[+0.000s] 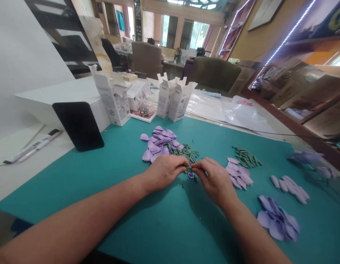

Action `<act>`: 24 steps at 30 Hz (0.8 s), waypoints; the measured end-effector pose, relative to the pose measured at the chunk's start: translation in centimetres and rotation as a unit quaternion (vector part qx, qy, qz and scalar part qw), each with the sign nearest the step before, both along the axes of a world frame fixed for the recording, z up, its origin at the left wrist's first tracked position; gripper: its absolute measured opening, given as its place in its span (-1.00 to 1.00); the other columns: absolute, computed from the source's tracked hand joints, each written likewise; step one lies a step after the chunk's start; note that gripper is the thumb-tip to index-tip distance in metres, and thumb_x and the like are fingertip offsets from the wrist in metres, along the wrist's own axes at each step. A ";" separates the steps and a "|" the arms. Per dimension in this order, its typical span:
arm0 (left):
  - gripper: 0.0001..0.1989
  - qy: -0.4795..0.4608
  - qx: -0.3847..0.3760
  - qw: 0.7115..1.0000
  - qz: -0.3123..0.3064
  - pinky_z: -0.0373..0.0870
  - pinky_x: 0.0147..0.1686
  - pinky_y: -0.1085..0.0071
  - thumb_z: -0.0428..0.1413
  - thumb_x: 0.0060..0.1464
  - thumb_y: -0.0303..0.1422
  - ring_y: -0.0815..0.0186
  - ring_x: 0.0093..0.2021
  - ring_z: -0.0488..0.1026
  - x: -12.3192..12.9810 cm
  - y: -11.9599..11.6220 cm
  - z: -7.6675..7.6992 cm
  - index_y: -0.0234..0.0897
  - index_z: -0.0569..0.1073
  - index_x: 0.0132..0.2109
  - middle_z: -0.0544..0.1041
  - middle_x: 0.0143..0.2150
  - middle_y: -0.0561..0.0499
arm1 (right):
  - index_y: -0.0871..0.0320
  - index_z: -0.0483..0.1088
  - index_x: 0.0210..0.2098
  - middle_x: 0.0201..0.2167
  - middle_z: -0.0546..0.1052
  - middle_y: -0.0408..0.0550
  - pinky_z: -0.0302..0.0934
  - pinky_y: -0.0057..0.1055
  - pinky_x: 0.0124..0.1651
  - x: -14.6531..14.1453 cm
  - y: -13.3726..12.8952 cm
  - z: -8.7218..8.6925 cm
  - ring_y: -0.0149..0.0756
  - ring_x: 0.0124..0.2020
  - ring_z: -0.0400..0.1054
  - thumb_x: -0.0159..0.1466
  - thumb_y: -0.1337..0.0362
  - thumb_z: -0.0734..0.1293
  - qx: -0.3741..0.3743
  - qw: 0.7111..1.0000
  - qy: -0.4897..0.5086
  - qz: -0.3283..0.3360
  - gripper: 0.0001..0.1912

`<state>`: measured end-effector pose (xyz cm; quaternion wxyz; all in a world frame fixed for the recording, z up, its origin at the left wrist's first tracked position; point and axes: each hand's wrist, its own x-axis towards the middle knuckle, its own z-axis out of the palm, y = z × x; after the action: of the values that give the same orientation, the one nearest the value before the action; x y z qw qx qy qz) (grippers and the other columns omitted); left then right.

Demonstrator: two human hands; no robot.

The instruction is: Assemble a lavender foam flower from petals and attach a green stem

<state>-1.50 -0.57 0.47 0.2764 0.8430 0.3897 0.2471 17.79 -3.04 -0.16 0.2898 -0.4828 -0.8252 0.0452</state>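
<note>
Between the pinched fingertips of both hands sits a small green stem piece point(189, 168). My left hand point(164, 171) grips its left end, and my right hand point(214, 179) closes on the right end. Just beneath, a small round purple piece point(191, 175) lies on the teal mat. Behind my left hand is a heap of lilac petals point(158, 141), with loose green bits point(187, 151) beside it. Right of my right hand are pale lilac petals point(239, 175) and a pile of green stem pieces point(247, 157).
More purple petals point(278, 219) and pale bud-like pieces point(291, 188) lie on the right. A dark phone-like slab point(78, 126) leans at the left near two pens point(35, 146). Open white boxes point(182, 101) stand behind the teal mat point(125, 227), beside clear plastic bags point(244, 113).
</note>
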 end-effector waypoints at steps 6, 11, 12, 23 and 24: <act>-0.82 -0.022 0.005 1.000 -0.004 0.32 -0.16 0.44 0.01 0.19 -0.36 0.33 -0.21 0.49 0.0 0.1 -0.3 -0.21 0.49 -0.13 0.59 -0.21 0.06 | 0.10 0.45 -0.38 -0.47 0.49 -0.07 0.21 -0.42 -0.30 -0.3 -0.2 0.4 -0.31 -0.40 0.37 0.31 0.25 0.19 -0.037 0.997 0.064 -0.020 -0.77; -0.79 -0.031 0.002 0.999 -0.007 0.33 -0.14 0.44 -0.01 0.20 -0.36 0.34 -0.19 0.48 0.0 0.2 -0.2 -0.22 0.49 -0.11 0.59 -0.17 0.04 | 0.09 0.48 -0.38 -0.45 0.52 -0.08 0.22 -0.43 -0.34 -0.2 -0.1 0.3 -0.31 -0.39 0.39 0.27 0.22 0.25 -0.071 0.989 0.129 -0.025 -0.81; -0.78 -0.031 -0.002 0.999 -0.009 0.32 -0.15 0.44 0.00 0.20 -0.35 0.33 -0.19 0.48 0.0 0.2 -0.2 -0.22 0.49 -0.10 0.59 -0.16 0.04 | 0.09 0.48 -0.39 -0.45 0.52 -0.09 0.22 -0.43 -0.35 -0.2 -0.1 0.2 -0.31 -0.40 0.39 0.26 0.22 0.27 -0.076 0.987 0.139 -0.025 -0.82; -0.80 -0.011 -0.002 1.000 0.001 0.31 -0.19 0.45 0.02 0.19 -0.35 0.33 -0.22 0.48 0.2 0.0 0.2 -0.27 0.52 -0.14 0.59 -0.20 0.03 | 0.09 0.49 -0.37 -0.42 0.53 -0.10 0.23 -0.43 -0.34 -0.1 -0.1 0.3 -0.31 -0.38 0.40 0.25 0.23 0.28 -0.097 0.983 0.157 -0.018 -0.84; -0.81 -0.010 0.000 1.000 0.002 0.30 -0.19 0.44 0.02 0.19 -0.36 0.33 -0.23 0.48 0.2 0.0 0.2 -0.27 0.51 -0.15 0.59 -0.21 0.03 | 0.09 0.48 -0.37 -0.43 0.52 -0.10 0.22 -0.43 -0.34 -0.2 -0.1 0.3 -0.31 -0.38 0.40 0.26 0.23 0.28 -0.092 0.984 0.152 -0.017 -0.84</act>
<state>-1.35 -0.56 0.64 0.2800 0.8398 0.3886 0.2557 17.62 -3.15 0.13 0.3671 -0.5087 -0.7556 0.1886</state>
